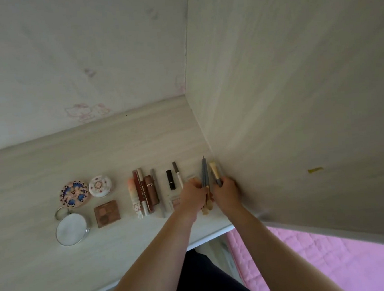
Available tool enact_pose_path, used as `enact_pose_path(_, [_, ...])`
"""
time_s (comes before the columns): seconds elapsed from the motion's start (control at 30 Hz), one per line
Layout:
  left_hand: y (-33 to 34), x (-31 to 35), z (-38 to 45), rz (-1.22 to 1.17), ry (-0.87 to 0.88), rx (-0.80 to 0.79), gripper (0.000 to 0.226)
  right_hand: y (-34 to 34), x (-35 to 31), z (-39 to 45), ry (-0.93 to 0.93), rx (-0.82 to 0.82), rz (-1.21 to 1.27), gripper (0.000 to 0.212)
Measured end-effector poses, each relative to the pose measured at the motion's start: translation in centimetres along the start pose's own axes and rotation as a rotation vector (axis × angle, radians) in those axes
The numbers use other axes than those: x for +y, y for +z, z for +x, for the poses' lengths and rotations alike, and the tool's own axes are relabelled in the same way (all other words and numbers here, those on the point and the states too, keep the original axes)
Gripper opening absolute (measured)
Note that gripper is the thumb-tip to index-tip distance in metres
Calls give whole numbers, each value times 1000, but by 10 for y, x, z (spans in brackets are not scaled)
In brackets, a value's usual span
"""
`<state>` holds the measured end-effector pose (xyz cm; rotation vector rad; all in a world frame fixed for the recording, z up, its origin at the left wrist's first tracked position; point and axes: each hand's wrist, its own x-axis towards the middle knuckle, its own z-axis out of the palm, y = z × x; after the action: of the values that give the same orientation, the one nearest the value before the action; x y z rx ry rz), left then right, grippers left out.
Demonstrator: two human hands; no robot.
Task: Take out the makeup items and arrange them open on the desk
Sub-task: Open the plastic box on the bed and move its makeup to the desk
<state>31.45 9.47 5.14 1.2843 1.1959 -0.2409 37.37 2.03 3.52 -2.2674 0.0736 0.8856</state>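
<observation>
We have most of the makeup laid out in a row on the pale wood worktop, and both hands are busy at its right end, close to the side panel.

Our left hand curls around a grey pencil that points away from us, with gold-tipped tools showing below the fist. Our right hand, touching the left, grips a brush with pale bristles and a grey handle.

At the far left lie two closed round compacts, a patterned one and a white one, just beside each other. Below them rests a round mirror with a ring at its top, and next to it an open brown palette showing pans of shadow inside. Then comes a tight bundle of tubes, a black lipstick and a thin brown-capped pencil. A small pink palette is partly hidden by our left wrist.

A pink quilted bed shows below the worktop's edge.
</observation>
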Motion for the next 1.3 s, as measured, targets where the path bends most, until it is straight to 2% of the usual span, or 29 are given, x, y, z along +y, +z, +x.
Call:
enact_pose_path(0.17, [5,-5,-1,-3,-36,39,17,-1,-3,-2,-14,3,-75,18])
enact_pose_path(0.4, [13,-5,-5,-207,-127,6,21,-2,-2,-5,-101,1,-162,14])
enact_pose_path(0.53, [14,-3,-9,-391,-176,-83,33,-2,-1,-8,-135,-7,-155,19])
enact_pose_path(0.63, [12,-1,-15,-441,-173,-124,37,-4,-1,-11,-181,7,-172,25])
enact_pose_path(0.77, [7,-2,-16,-398,-147,-123,24,-6,0,-16,-216,24,-174,26])
enact_pose_path(0.87, [1,-4,-17,-419,-159,-137,32,-9,-2,-20,-213,14,-179,30])
enact_pose_path(1.03, [-13,-11,-18,-364,-89,-40,24,-15,-3,-26,-250,-15,-223,34])
enact_pose_path(1.17, [-29,-15,-22,-287,-9,-14,24,-16,-6,-31,-335,-37,-362,37])
enact_pose_path(1.3, [-47,-17,-29,-80,132,46,29,-15,-13,-37,-484,-51,-550,40])
